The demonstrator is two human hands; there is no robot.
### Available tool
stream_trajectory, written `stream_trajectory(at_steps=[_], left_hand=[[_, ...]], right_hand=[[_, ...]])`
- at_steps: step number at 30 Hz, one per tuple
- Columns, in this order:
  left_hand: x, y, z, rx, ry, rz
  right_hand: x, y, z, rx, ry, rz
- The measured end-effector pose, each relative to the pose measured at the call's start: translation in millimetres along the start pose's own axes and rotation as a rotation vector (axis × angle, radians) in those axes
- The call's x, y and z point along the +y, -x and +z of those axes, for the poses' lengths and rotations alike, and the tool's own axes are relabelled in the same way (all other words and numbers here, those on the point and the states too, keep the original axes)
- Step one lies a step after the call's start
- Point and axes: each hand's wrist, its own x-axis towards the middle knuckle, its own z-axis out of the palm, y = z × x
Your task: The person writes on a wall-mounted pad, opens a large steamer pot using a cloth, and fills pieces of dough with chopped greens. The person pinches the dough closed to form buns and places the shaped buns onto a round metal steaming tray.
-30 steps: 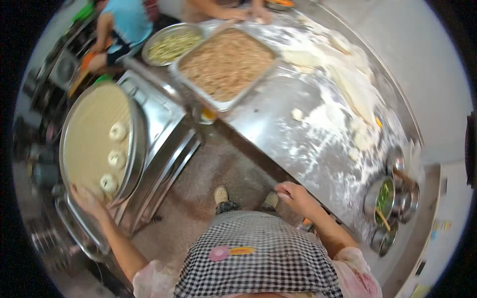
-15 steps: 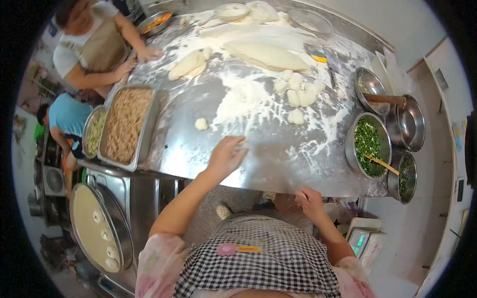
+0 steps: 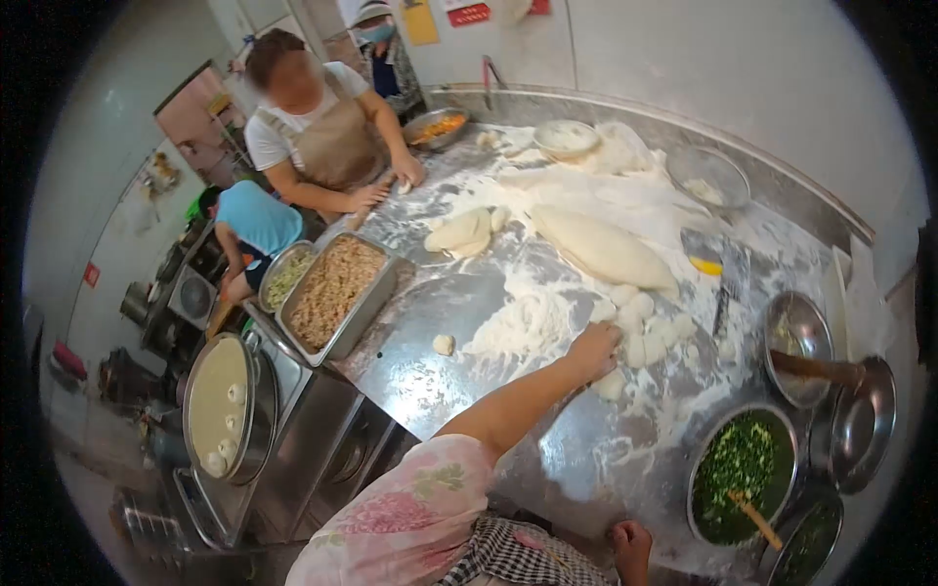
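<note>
My left hand (image 3: 594, 352) reaches far across the steel table, at the left edge of a cluster of small dough pieces (image 3: 653, 337). Its fingers curl down at the dough, and what they hold is hidden. Low in the view my right hand (image 3: 630, 540) is curled near the table's front edge, with nothing visible in it. A large dough slab (image 3: 606, 249) lies beyond the pieces on floured steel. One lone dough piece (image 3: 444, 344) sits to the left, beside a flour heap (image 3: 532, 322).
Left stand a filling tray (image 3: 337, 293) and a round steamer (image 3: 220, 400) with several buns. Bowls, one of chopped greens (image 3: 738, 464), crowd the right. A scraper (image 3: 705, 264) lies behind. A co-worker (image 3: 332, 142) handles dough across the table; two other people are farther back.
My left hand has moved from the steamer, over the table, to the dough pieces. My right hand stays low near the table's front edge. The view has swung toward the table.
</note>
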Motion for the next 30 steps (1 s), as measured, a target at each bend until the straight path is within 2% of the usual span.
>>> stream_trajectory(at_steps=[1, 3, 5, 6, 9, 10, 12, 14, 15, 17, 20, 22, 23, 25, 27, 30], left_hand=[[-1, 3, -13, -0.095, 0.096, -0.18], [2, 21, -39, -0.086, 0.324, -0.32], [15, 62, -63, 0.114, 0.572, -0.225], [22, 84, -69, 0.151, 0.57, -0.17], [-41, 146, -15, -0.126, 0.215, 0.072], [-56, 173, 2, -0.143, 0.295, 0.047], [-59, 185, 14, -0.108, 0.253, 0.08], [-39, 181, 15, -0.017, 0.014, 0.181], [-14, 180, -12, 0.06, 0.031, 0.292], [-9, 183, -15, -0.037, 0.332, 0.134], [-1, 190, -40, -0.295, 0.478, -0.043], [-9, 195, -47, -0.418, 0.226, 0.012], [-18, 202, -35, -0.308, -0.094, 0.277], [-27, 200, -7, -0.143, -0.07, 0.35], [-27, 186, 7, -0.078, -0.055, 0.379], [-32, 165, 17, -0.184, -0.043, 0.326]], right_hand=[[-11, -7, -7, -0.038, -0.02, 0.011], [-36, -23, -20, -0.11, -0.055, 0.038], [-30, -41, -20, -0.121, -0.087, 0.001], [-30, -49, -19, -0.125, -0.103, -0.015], [-62, -61, -25, -0.122, -0.087, -0.035], [-71, -63, -24, -0.138, -0.048, -0.041], [-88, -70, -29, -0.155, 0.042, -0.056], [-114, -67, -34, -0.193, 0.047, -0.029], [-123, -65, -37, -0.216, 0.057, -0.014], [-109, -64, -23, -0.22, 0.068, -0.017], [-111, -61, -20, -0.221, 0.135, -0.048], [-111, -63, -14, -0.232, 0.149, -0.061], [-100, -65, -9, -0.245, 0.14, -0.055], [-92, -65, -4, -0.23, 0.126, -0.065], [-99, -58, 1, -0.176, 0.115, -0.094], [-124, -55, 2, -0.164, 0.121, -0.107]])
